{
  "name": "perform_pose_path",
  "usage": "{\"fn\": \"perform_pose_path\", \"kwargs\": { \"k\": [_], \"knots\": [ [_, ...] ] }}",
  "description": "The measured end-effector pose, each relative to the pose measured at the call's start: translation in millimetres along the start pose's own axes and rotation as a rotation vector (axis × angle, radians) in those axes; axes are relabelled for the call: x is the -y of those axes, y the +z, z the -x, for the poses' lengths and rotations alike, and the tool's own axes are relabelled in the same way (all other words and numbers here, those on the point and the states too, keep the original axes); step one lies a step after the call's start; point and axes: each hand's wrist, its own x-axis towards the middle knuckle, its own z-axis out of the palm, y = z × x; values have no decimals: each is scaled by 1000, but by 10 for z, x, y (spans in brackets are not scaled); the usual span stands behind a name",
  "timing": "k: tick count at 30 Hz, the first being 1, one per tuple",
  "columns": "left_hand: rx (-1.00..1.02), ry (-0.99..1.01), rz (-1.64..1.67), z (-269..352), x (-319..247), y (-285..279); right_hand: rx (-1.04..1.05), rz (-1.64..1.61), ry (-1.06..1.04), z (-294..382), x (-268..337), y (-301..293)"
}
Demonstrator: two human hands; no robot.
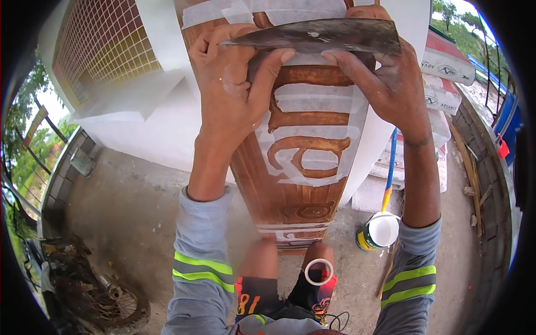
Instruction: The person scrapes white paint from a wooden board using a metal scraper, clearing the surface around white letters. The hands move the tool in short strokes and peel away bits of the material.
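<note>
A thin, dark metal sheet (322,37), with pale smears on its face, is held level in front of a wooden door (289,201). My left hand (234,79) grips its tapered left end, the thumb under the lower edge. Around its broad right end is my right hand (389,75), with the thumb pointing inward. Strips of white masking tape or paper (314,98) surround the brown carved panels behind and below the sheet. What lies directly behind the metal is hidden. A roll of masking tape (319,260) appears over my right thigh.
A bucket of white paint (379,231) stands right of the door, near a blue-and-yellow pole (390,167). Stacked cement bags (439,98) bear writing. A motorcycle (109,289) is at lower left. A grilled window (113,46) with a ledge (130,96) juts left of the door.
</note>
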Motion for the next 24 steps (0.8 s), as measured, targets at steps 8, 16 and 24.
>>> {"fn": "perform_pose_path", "kwargs": {
  "k": [8, 16, 24],
  "knots": [
    [19, -71, 26, 2, -52, -22, 29, 15, 15, 3, -46, 7],
    [24, -54, 29, 23, -29, -16, -26, -3, -7, 20, -61, 43],
    [-21, 9, 3, 20, -46, 31, -18, -15, -67, -34, -66, 4]
  ]
}}
